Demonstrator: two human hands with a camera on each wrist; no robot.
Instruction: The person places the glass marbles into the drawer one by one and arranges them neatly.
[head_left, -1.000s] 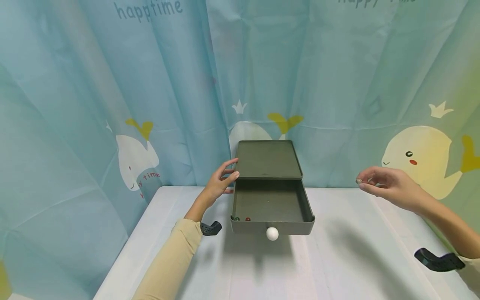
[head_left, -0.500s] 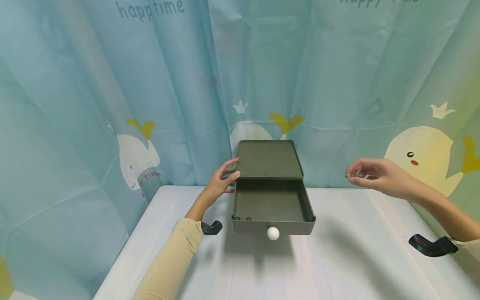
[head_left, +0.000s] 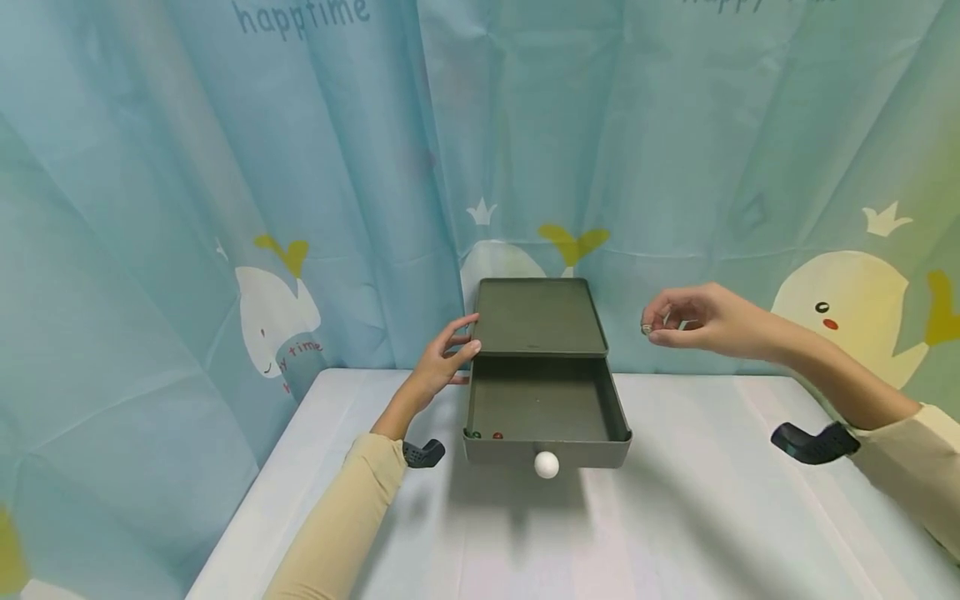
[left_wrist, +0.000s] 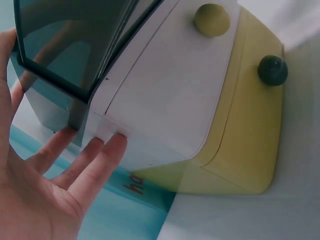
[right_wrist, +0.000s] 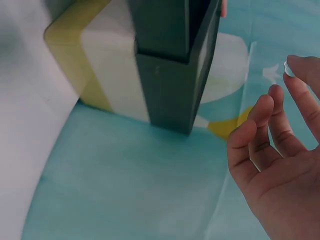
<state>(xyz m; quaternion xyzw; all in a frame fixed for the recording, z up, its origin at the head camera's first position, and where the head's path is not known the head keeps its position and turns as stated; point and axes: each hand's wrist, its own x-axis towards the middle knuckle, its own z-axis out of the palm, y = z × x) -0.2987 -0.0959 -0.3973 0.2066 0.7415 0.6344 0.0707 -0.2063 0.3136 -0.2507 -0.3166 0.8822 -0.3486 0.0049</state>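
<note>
A small drawer cabinet stands at the back of the table, with a dark green top tier. Its top drawer is pulled out, showing a white round knob. Inside, near the front left corner, lie a small red ball and a small green one. My left hand rests against the cabinet's left side, fingers spread, thumb by the top edge. Right of the cabinet, raised above the table, my right hand pinches a small clear bead between thumb and index finger; its other fingers are loosely bent.
Below the green tier are a white tier with a yellow knob and a yellow tier with a dark green knob. A white-clothed table lies underneath. A blue printed curtain hangs close behind the cabinet.
My right hand has moved left and a little upward toward the cabinet, still pinching the clear bead. My left hand, the drawer and the balls in it stay where they were.
</note>
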